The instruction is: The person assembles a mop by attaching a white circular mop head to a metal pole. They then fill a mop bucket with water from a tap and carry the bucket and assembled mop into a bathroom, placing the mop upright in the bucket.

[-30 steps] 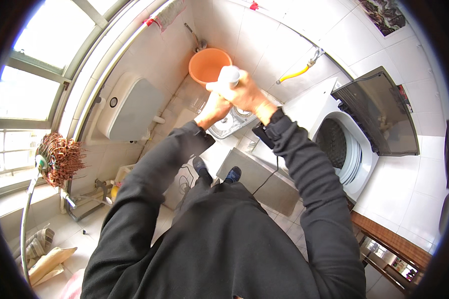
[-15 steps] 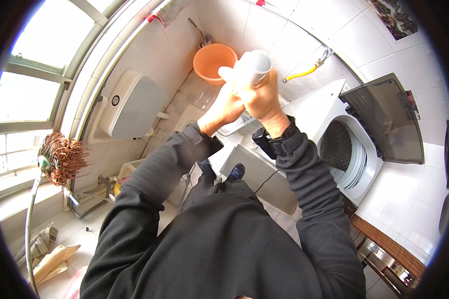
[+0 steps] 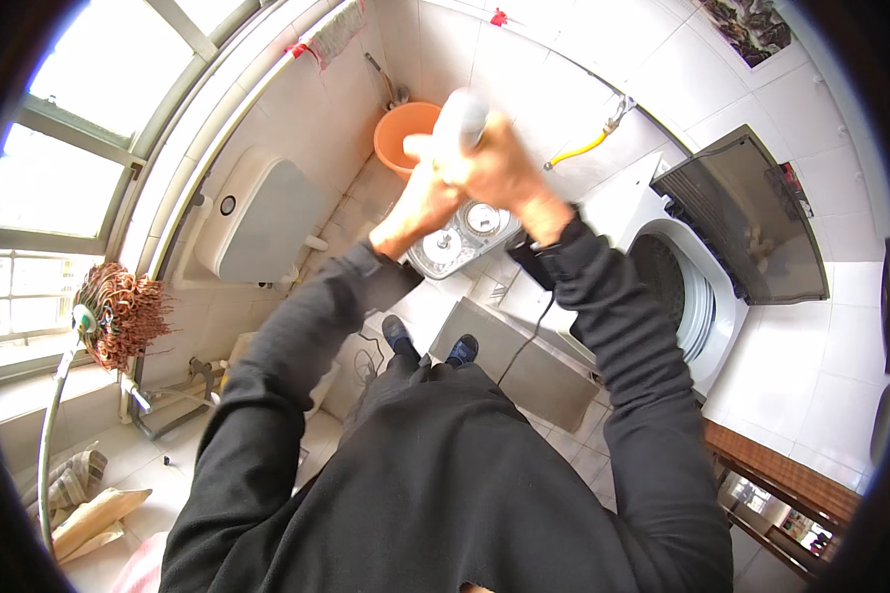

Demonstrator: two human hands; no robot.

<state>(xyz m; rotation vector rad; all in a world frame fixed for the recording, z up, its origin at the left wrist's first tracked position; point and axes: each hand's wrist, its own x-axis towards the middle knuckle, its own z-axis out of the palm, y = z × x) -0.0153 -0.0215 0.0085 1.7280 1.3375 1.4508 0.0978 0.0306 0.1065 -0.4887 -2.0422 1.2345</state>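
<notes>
We see both hands raised in front of us, closed together around a white cylindrical container (image 3: 462,117) held up over the washing machine (image 3: 663,287). The right hand (image 3: 499,170) wraps the lower part of the container, its fingers curled tight around it; the left hand (image 3: 427,193) presses against it from the left and below, fingers also folded onto it, the two hands touching each other. The top end of the container sticks out beyond the hands, tilted toward the far wall. Whether it has a cap on we cannot tell, as it is blurred

Just behind the container, on the floor by the far wall, stands an orange bucket (image 3: 400,133). Below the hands lies the washer's round control panel (image 3: 460,237), and to the right the grey hinged lid (image 3: 742,222) stands open above the drum. A yellow hose (image 3: 581,148) runs along the tiled wall to the right of the hands. To the left a white wall-mounted tank (image 3: 257,222) sits under the window, and nearer on the left hangs a brown mop head (image 3: 119,316). Our dark sleeves fill the near part of the view
</notes>
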